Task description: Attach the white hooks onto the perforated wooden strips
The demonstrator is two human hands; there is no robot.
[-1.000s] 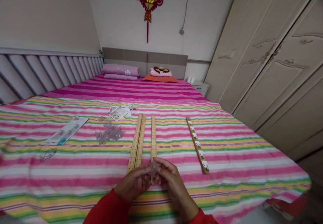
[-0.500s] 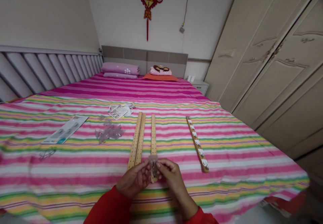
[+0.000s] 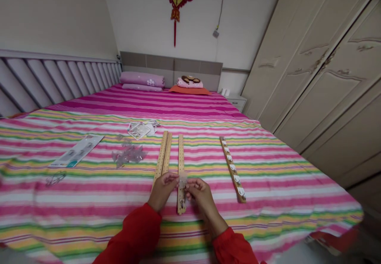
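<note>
Between the fingertips of my left hand (image 3: 163,188) and my right hand (image 3: 200,189) is a small clear plastic packet (image 3: 182,180); its contents are too small to make out. Both hands pinch it from opposite sides, over a narrow wooden strip with rows of holes (image 3: 181,153). A small shiny metal piece (image 3: 182,203) sits at the strip's near end. Just left, two similar perforated wooden strips (image 3: 164,153) lie side by side, their near ends partly hidden by my left hand.
To the right lies a wooden strip with a row of white round-tabbed pieces (image 3: 232,168). On the left are a heap of clear plastic packets (image 3: 128,154), a blister card (image 3: 79,151), thin wire-like loops (image 3: 56,178) and some white cards (image 3: 142,130). A striped sheet (image 3: 282,192) covers the bed.
Both hands have moved away from me along the strip with the packet. The metal piece at the near end now shows uncovered.
</note>
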